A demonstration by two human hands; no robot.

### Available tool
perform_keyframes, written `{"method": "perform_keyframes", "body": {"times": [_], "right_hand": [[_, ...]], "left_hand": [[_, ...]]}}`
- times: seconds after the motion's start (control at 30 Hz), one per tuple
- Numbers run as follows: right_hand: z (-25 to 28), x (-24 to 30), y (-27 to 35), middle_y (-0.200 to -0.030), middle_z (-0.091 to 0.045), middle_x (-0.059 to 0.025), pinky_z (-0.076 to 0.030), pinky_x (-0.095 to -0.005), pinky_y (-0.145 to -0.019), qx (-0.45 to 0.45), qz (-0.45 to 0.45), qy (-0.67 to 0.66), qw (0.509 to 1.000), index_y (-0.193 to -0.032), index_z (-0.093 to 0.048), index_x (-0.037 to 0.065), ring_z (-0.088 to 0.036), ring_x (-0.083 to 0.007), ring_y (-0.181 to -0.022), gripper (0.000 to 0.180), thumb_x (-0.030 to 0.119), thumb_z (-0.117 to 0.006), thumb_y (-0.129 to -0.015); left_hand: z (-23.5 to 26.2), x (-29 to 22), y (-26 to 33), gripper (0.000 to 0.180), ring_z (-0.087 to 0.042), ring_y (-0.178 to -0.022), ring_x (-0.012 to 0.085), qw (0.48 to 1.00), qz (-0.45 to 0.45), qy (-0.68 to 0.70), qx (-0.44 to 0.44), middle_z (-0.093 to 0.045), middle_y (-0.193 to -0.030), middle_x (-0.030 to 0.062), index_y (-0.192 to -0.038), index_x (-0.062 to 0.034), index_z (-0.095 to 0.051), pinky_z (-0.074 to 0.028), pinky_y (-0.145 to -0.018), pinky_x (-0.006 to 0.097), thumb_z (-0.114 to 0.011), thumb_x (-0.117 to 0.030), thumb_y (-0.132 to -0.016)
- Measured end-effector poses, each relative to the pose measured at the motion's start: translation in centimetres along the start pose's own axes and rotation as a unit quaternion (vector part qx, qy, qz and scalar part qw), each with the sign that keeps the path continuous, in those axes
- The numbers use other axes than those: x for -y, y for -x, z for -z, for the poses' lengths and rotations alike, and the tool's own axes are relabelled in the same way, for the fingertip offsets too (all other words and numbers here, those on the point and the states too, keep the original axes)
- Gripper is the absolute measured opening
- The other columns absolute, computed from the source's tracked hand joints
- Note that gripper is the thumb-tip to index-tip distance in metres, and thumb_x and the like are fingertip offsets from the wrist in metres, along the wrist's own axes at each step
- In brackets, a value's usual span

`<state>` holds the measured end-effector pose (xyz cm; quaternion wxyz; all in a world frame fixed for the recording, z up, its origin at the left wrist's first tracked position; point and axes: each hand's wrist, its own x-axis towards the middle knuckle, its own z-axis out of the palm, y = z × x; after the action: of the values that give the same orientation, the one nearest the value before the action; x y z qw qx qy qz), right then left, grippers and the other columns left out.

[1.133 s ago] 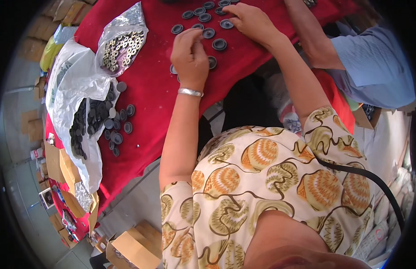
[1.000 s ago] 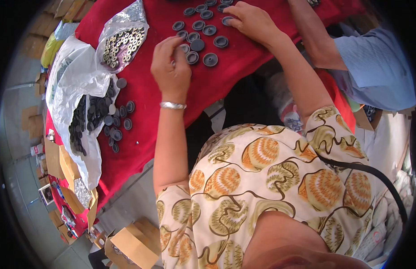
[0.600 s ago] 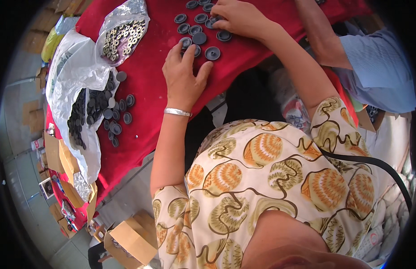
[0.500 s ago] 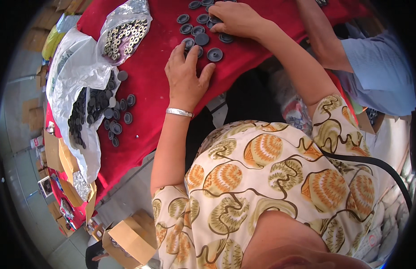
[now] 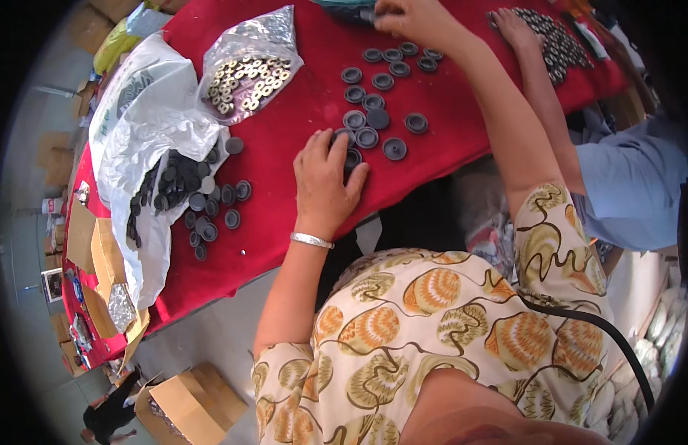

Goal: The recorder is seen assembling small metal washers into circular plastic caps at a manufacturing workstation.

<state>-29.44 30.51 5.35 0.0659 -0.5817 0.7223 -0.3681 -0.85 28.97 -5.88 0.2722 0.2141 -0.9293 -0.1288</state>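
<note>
My left hand point(image 5: 325, 182), a silver bangle at its wrist, lies on the red cloth with fingers spread. Its fingertips touch the near edge of a loose group of round dark grey plastic caps point(image 5: 367, 137). Most caps show a rimmed side with a small centre stub; one cap point(image 5: 377, 119) shows a plain face. Beyond the group, my right hand point(image 5: 414, 21) reaches to the far edge of the view, fingers curled beside a teal bag point(image 5: 344, 6) with dark contents. Whatever sits between those fingertips is too small to make out.
A clear bag of pale rings point(image 5: 247, 81) lies left of the caps. Nearer, a white plastic bag point(image 5: 147, 96) spills more dark caps point(image 5: 182, 182). At right, a co-worker's hand point(image 5: 516, 31) rests by many small metallic rings point(image 5: 555, 48). Cardboard boxes point(image 5: 192, 404) stand below.
My right hand has left the cap group and moved farther away to the teal bag. The view has shifted, showing more of the far table and the co-worker's hand. My left hand stays by the caps.
</note>
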Motion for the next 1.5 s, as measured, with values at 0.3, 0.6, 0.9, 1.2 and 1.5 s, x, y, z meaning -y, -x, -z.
{"method": "perform_keyframes", "body": {"times": [0.3,0.6,0.9,1.2,1.5], "right_hand": [[0.5,-1.1,3.6,-0.101,-0.067,-0.0147,-0.051,-0.0360,-0.079,-0.097,0.119,0.038,0.987,-0.111,-0.063,0.003,-0.064,-0.0269,-0.093,0.034,0.022,-0.069,-0.083],[-2.8,-4.8,12.3,-0.097,-0.060,-0.0116,-0.050,-0.0398,-0.076,-0.011,0.079,0.256,0.963,-0.113,-0.061,0.010,-0.062,-0.0310,-0.090,0.032,0.021,-0.068,-0.084],[-7.9,-1.3,10.4,-0.106,-0.061,-0.0104,-0.051,-0.0412,-0.077,-0.014,0.146,0.144,0.979,-0.116,-0.061,0.013,-0.062,-0.0312,-0.094,0.030,0.021,-0.063,-0.088],[-7.1,-6.7,8.9,-0.105,-0.061,-0.0100,-0.051,-0.0401,-0.078,0.004,0.111,0.116,0.987,-0.116,-0.061,0.012,-0.063,-0.0310,-0.092,0.031,0.020,-0.065,-0.087],[-8.3,-4.4,8.6,-0.094,-0.064,-0.0095,-0.051,-0.0382,-0.073,0.003,0.143,0.130,0.981,-0.104,-0.065,0.009,-0.063,-0.0290,-0.085,0.019,0.021,-0.061,-0.090]], "left_hand": [[-0.1,-1.1,-1.9,0.048,-0.049,-0.120,0.0366,0.999,-0.019,0.020,-0.024,-0.055,-0.125,0.0199,-0.119,-0.0028,-0.058,-0.037,-0.100,0.046,-0.072,-0.024,-0.078],[-0.9,0.5,-1.8,0.045,-0.051,-0.119,0.0356,0.998,-0.040,-0.011,-0.038,-0.057,-0.122,0.0189,-0.117,-0.0030,-0.059,-0.038,-0.100,0.045,-0.070,-0.025,-0.080],[-1.0,1.6,-1.3,0.044,-0.053,-0.115,0.0337,0.998,-0.039,-0.014,-0.047,-0.059,-0.120,0.0170,-0.116,-0.0032,-0.060,-0.040,-0.097,0.044,-0.070,-0.026,-0.079],[-1.4,2.0,-1.8,0.042,-0.055,-0.112,0.0323,0.997,-0.040,-0.019,-0.057,-0.060,-0.117,0.0154,-0.114,-0.0039,-0.061,-0.041,-0.095,0.043,-0.070,-0.026,-0.079],[-1.8,2.2,-1.9,0.043,-0.056,-0.111,0.0320,0.997,-0.042,-0.012,-0.062,-0.060,-0.117,0.0150,-0.115,-0.0039,-0.062,-0.041,-0.095,0.043,-0.070,-0.026,-0.079]]}}
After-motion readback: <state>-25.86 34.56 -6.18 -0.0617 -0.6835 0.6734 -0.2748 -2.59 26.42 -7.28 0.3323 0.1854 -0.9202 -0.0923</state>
